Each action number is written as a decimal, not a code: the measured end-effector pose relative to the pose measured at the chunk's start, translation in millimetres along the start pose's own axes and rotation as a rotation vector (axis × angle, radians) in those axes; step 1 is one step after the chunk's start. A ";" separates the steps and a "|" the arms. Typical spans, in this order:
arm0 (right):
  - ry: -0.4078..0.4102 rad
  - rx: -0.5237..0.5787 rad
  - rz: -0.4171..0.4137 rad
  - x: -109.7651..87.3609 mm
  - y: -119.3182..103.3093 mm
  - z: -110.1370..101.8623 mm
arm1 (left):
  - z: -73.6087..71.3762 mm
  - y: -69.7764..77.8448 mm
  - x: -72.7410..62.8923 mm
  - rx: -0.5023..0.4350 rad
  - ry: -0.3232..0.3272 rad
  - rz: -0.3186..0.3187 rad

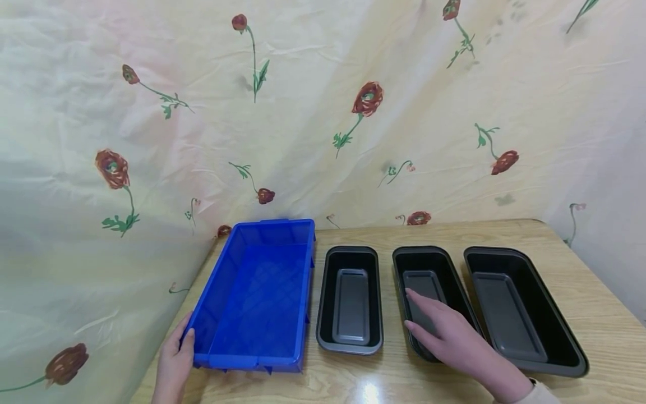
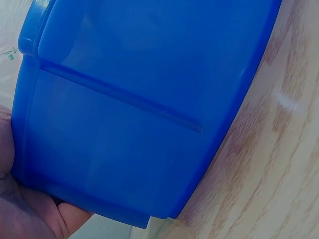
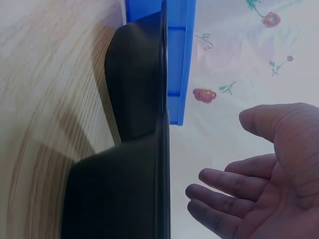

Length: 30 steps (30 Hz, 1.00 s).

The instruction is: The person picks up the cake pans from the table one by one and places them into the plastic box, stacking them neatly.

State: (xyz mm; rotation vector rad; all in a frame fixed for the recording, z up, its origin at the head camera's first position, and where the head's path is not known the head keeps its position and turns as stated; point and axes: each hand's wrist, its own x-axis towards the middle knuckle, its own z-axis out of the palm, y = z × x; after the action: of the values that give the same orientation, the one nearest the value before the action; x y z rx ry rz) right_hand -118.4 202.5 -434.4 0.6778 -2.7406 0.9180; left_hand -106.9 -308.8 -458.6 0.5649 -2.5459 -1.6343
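Note:
A blue plastic tray (image 1: pixel 262 303) lies on the left of the table. My left hand (image 1: pixel 174 359) grips its near left corner, the thumb by the rim; in the left wrist view the fingers (image 2: pixel 75 217) curl behind the blue wall. Over the middle one of three dark loaf pans (image 1: pixel 424 286) hovers my right hand (image 1: pixel 449 336), fingers extended, thumb apart, holding nothing. The right wrist view shows this hand (image 3: pixel 269 179) with spread, slightly bent fingers above the dark pan rims. Part of the middle pan is hidden behind it.
Between the tray and the middle pan stands another loaf pan (image 1: pixel 351 303). A wider loaf pan (image 1: pixel 510 320) stands at the right, close to the middle one. Behind the wooden table (image 1: pixel 595 292) hangs a flowered cloth (image 1: pixel 303 112), also at the left side.

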 end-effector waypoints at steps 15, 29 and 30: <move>-0.029 0.029 -0.005 7.6 -8.8 12.6 | -1.0 1.1 1.2 -0.013 -0.018 -0.002; -0.049 0.128 0.069 13.3 -17.2 30.9 | -1.7 0.2 0.5 -0.033 -0.030 -0.012; -0.051 0.137 0.078 13.2 -17.9 32.4 | -1.7 0.0 0.5 -0.032 -0.029 -0.012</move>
State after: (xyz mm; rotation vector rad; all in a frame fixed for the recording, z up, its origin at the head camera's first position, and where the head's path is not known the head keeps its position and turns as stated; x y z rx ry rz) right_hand -122.2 165.3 -446.8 0.6294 -2.7863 1.1300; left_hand -107.0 -310.4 -457.9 0.5588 -2.5367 -1.6954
